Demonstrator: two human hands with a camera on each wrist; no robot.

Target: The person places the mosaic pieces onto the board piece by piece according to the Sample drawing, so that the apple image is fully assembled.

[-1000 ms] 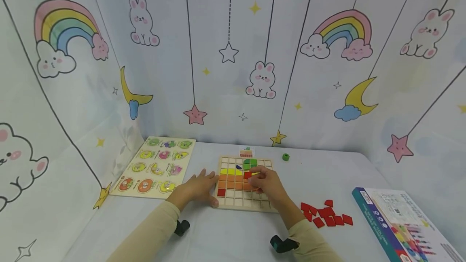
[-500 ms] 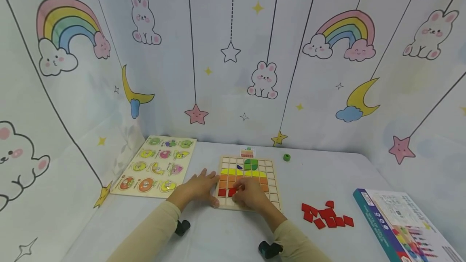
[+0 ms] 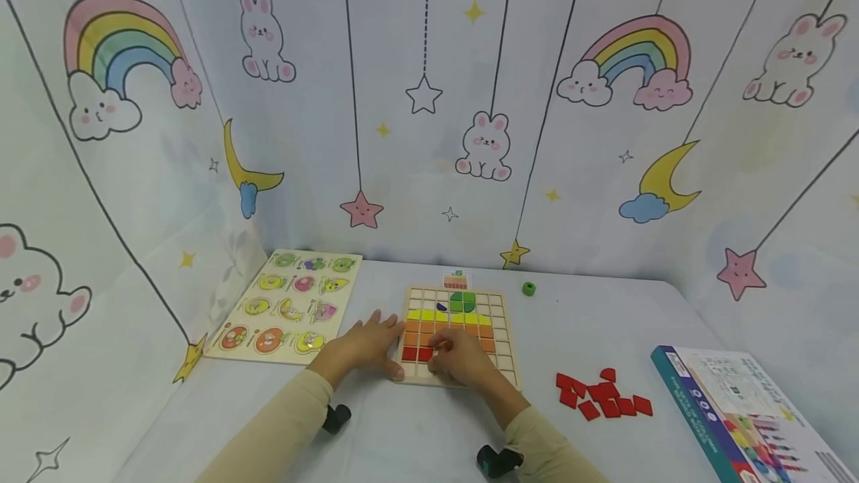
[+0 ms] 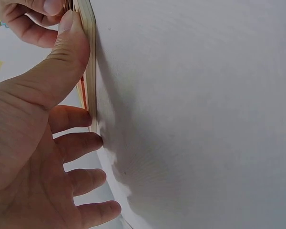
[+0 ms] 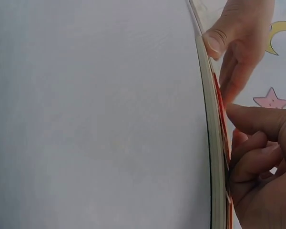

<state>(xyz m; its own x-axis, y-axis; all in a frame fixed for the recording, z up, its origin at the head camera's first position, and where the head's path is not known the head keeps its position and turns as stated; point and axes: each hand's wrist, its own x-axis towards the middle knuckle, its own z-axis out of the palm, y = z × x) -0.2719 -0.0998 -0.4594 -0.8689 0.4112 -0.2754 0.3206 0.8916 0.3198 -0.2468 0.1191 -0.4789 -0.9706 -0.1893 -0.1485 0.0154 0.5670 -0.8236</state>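
A wooden grid board (image 3: 419, 374) lies on the table, with green, yellow and orange pieces in its upper rows. My left hand (image 3: 367, 346) rests at the board's left edge, fingers spread and thumb at the near corner; in the left wrist view its thumb (image 4: 71, 57) presses on the rim. My right hand (image 3: 463, 358) is over the lower rows, its fingers curled. Thumb and fingertips hold a red square tile (image 3: 425, 354), lying flat in the grid beside another red tile (image 3: 408, 354). The right wrist view shows the thumb (image 5: 255, 119) right at the red edge.
Several loose red tiles (image 3: 604, 396) lie right of the board, left of a colourful box (image 3: 745, 408). A fruit puzzle board (image 3: 285, 306) is at the left. Behind the grid are a small picture card (image 3: 457, 280) and a green bead (image 3: 529, 289).
My right hand has brought the red tile from the board's middle right down to the lower row, then slid it left against the other red tile. The left hand has stayed in place.
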